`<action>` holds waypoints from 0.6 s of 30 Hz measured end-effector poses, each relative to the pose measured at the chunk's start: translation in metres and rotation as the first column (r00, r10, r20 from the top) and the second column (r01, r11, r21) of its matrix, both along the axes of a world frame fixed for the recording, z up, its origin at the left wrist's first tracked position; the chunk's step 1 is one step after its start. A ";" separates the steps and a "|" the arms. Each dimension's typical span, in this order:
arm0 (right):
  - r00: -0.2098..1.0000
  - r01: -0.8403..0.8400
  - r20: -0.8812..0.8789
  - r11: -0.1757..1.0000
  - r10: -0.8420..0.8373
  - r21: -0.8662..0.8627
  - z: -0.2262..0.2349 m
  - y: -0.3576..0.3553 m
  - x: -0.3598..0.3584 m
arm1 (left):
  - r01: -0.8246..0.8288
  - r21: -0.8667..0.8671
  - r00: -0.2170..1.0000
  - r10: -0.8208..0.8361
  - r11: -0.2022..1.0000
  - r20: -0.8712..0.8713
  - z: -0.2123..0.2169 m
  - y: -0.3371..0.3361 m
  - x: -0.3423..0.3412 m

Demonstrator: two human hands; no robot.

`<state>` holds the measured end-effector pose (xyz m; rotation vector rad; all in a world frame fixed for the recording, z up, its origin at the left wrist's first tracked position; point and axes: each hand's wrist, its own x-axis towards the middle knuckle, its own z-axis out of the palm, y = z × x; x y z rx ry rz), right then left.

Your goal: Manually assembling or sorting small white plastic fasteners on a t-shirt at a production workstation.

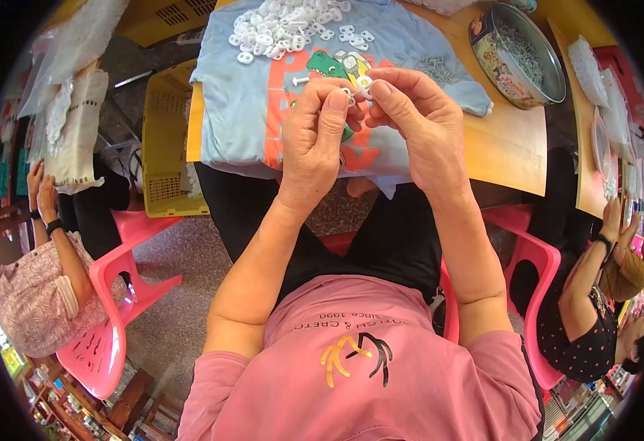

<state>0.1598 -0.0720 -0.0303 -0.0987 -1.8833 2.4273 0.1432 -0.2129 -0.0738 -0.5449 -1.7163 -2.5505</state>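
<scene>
Both my hands are raised over a light blue printed T-shirt (pixel 226 110) spread on the table. My left hand (pixel 314 140) is closed, its thumb and finger pinching a small white plastic piece (pixel 349 96). Opposite it, my right hand (pixel 426 128) pinches a white plastic oval piece with holes (pixel 364 86). The two pieces are close together; I cannot tell whether they touch. A white peg-like part (pixel 300 81) lies on the cloth beside my left hand. Farther back is a heap of white two-holed plastic pieces (pixel 274 29), with a few set apart (pixel 355 37).
Small metal screws (pixel 437 68) lie loose right of the heap. A round tin (pixel 498 77) of similar screws stands at the table's right. At left is a yellow crate (pixel 164 147). Pink chairs (pixel 120 309) flank me, with a person (pixel 46 294) on the left and others (pixel 575 323) on the right.
</scene>
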 end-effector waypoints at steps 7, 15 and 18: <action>0.997 0.007 -0.073 0.994 0.002 0.112 0.000 -0.002 0.001 | -0.027 -0.024 1.000 0.026 0.999 -0.017 -0.001 0.001 -0.001; 0.995 0.024 -0.100 0.984 -0.006 0.176 0.000 -0.010 0.001 | -0.044 -0.026 0.999 0.044 0.999 0.010 -0.003 0.001 -0.001; 0.993 0.045 -0.113 0.973 -0.019 0.227 0.002 -0.012 0.001 | -0.044 -0.012 0.999 0.044 0.999 0.020 -0.001 0.002 0.000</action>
